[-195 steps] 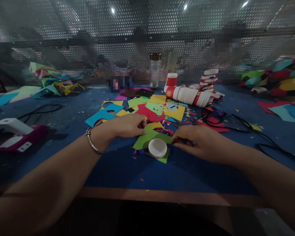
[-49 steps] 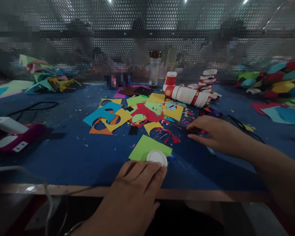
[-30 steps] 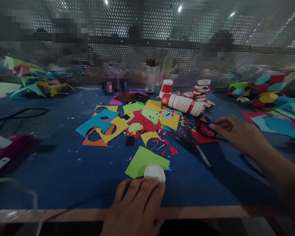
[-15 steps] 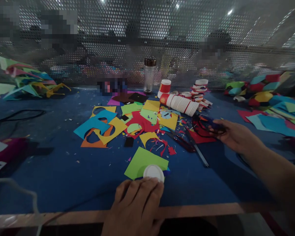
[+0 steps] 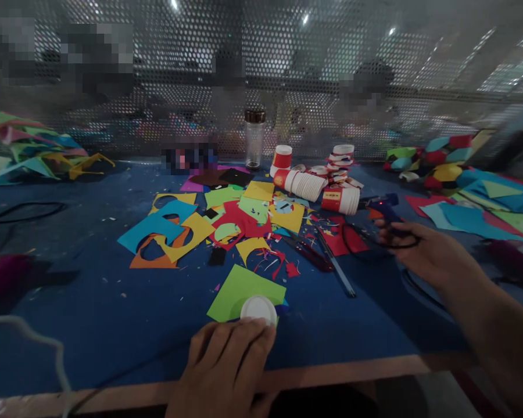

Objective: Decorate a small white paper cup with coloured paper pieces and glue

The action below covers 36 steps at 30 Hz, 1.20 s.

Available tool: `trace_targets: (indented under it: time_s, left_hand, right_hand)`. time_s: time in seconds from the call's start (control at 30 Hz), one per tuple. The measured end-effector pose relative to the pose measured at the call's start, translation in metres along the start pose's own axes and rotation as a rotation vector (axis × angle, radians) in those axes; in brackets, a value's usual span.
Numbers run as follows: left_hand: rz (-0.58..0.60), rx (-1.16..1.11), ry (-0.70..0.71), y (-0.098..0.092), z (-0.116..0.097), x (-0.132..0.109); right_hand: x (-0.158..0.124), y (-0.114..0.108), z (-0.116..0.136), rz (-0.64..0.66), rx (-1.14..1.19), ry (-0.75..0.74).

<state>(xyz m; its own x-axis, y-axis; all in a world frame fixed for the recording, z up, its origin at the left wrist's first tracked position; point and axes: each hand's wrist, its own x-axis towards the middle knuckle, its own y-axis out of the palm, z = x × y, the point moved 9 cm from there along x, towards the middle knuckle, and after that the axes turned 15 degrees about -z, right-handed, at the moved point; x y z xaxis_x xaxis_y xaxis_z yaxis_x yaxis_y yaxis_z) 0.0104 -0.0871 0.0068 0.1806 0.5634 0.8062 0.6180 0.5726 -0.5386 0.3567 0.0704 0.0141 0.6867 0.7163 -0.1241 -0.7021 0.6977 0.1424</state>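
My left hand (image 5: 229,360) is closed at the near side of a white paper cup (image 5: 258,310), whose round end faces up. Its sides are mostly hidden. Beneath or beside it lies a green paper sheet (image 5: 239,290). My right hand (image 5: 418,247) grips a blue hot glue gun (image 5: 387,206) with a black cord and a small red light. Its dark nozzle points left, at or very near a short stack of red and white paper cups (image 5: 340,200). Another cup stack (image 5: 303,184) lies to the left. Scissors (image 5: 309,252) and a pen (image 5: 337,264) rest between the hands.
Cut paper sheets (image 5: 169,229) and scraps cover the middle of the blue table (image 5: 91,313). A clear bottle (image 5: 253,142) stands by the perforated metal screen (image 5: 200,87). Colored paper piles (image 5: 492,191) lie right and left. A white cable (image 5: 35,331) crosses the left front.
The glue gun has turned upward in my right hand, its nozzle now toward the cups. A short cup stack now lies apart from the longer one. My view has shifted slightly right.
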Motion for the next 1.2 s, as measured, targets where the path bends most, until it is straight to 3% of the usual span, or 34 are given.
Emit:
trace_targets:
  time_s: [0.27,0.5,0.63,0.73,1.03,1.2]
  left_hand:
    - [0.033,0.005,0.04,0.002,0.001,-0.004]
    - [0.018,0.002,0.024,0.003,0.001,-0.005]
    - [-0.007,0.01,0.012,0.002,0.002,-0.004]
    - [-0.018,0.006,0.009,0.001,0.001,-0.003]
    - [-0.021,0.012,0.02,0.002,0.002,-0.004]
    - [-0.035,0.018,0.014,0.002,0.001,-0.002]
  right_hand:
    - [-0.019,0.013,0.0,0.017,0.0,-0.031]
    - [-0.015,0.03,0.004,0.089,0.006,-0.086]
    - [-0.01,0.034,0.007,0.053,0.012,-0.083]
    - [-0.014,0.024,0.013,-0.007,0.016,-0.063]
    - [-0.048,-0.04,0.034,-0.32,0.117,0.056]
    - [-0.056,-0.024,0.018,-0.225,0.034,0.178]
